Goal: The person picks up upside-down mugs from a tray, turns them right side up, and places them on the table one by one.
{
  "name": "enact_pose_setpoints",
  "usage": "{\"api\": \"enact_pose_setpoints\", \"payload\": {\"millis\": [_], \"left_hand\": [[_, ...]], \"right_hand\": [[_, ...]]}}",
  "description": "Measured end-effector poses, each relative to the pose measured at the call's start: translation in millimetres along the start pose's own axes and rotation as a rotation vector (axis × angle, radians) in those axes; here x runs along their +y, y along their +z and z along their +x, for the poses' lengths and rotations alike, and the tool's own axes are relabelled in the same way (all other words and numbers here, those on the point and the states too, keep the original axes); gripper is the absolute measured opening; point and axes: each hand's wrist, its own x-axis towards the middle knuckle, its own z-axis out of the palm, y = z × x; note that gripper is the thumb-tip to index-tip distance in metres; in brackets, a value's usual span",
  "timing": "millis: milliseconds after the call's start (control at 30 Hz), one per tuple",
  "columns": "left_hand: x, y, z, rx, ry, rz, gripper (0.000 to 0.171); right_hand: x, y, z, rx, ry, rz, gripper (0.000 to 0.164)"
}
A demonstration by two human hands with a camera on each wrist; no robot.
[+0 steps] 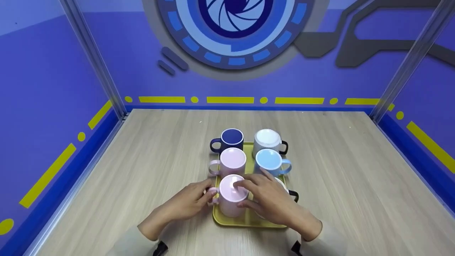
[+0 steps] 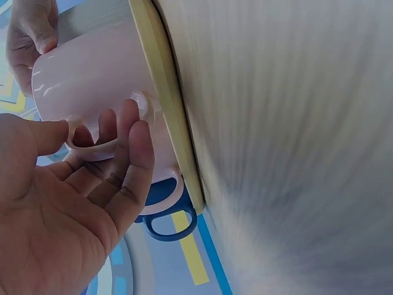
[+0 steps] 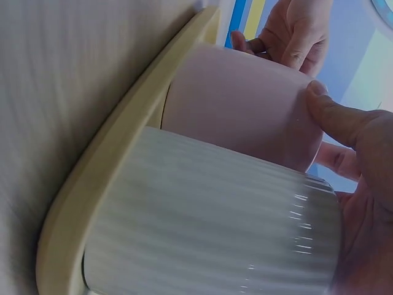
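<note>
The front pink mug (image 1: pixel 231 204) stands at the left front of a yellow tray (image 1: pixel 245 222). My left hand (image 1: pixel 190 201) is at its handle (image 2: pixel 92 150), thumb on the handle's upper part and fingers curled about it. My right hand (image 1: pixel 272 195) reaches over from the right and grips that mug near the rim. Its thumb (image 3: pixel 338 117) presses the outer wall, and its index finger lies over the opening. Under the right hand stands a ribbed white mug (image 3: pixel 215 215) with a black handle, partly hidden by that hand in the head view.
Behind on the tray, another pink mug (image 1: pixel 233 163) and a dark blue mug (image 1: pixel 231 140) line the left side. A light blue mug (image 1: pixel 268 161) and a white mug (image 1: pixel 267 142) line the right. The wooden table (image 1: pixel 156 142) meets blue printed walls (image 1: pixel 117 53).
</note>
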Motion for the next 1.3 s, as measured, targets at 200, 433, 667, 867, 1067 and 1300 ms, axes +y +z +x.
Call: {"api": "enact_pose_setpoints", "payload": {"millis": [200, 433, 667, 867, 1067, 1300], "left_hand": [[6.7, -3.4, -2.9, 0.031, 0.011, -0.001, 0.029], [19.2, -6.1, -4.0, 0.136, 0.007, 0.024, 0.031], [30.3, -5.4, -2.6, 0.248, 0.005, -0.045, 0.037], [37.5, -7.0, -1.1, 0.314, 0.012, -0.114, 0.029], [44.3, -7.5, 1.2, 0.348, 0.014, -0.163, 0.028], [52.1, -9.1, 5.5, 0.341, 0.028, -0.192, 0.028]], "right_hand": [[-0.9, -6.8, -0.1, 0.002, 0.008, 0.032, 0.047], [-2.6, -16.6, 0.7, 0.054, 0.005, 0.067, 0.048], [-3.2, -20.1, 2.7, 0.145, 0.017, 0.130, 0.048], [0.5, -21.5, 2.7, 0.217, -0.026, 0.235, 0.051], [5.1, -21.7, 4.1, 0.250, -0.045, 0.422, 0.069], [8.2, -25.4, 2.3, 0.244, 0.005, 0.564, 0.083]]}}
